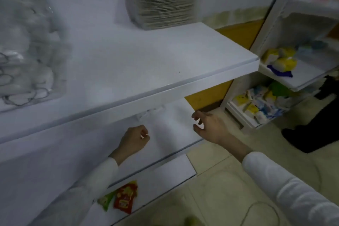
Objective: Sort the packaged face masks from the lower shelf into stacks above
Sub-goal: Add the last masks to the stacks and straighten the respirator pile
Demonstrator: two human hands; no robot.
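Progress seems late: tall stack of packaged white face masks (165, 5) at 12 o'clock above; one clear crumpled packet (152, 113) below (blurry). Left hand (134, 138) fisted, empty; right hand (211, 124) slack, empty.

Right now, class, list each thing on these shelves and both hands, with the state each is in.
left hand, fingers curled, nothing visible in it
right hand, open, fingers spread, empty
stack of masks, piled neatly on upper shelf
packaged mask, lying on lower shelf, half hidden
red snack packet, lying flat on bottom shelf
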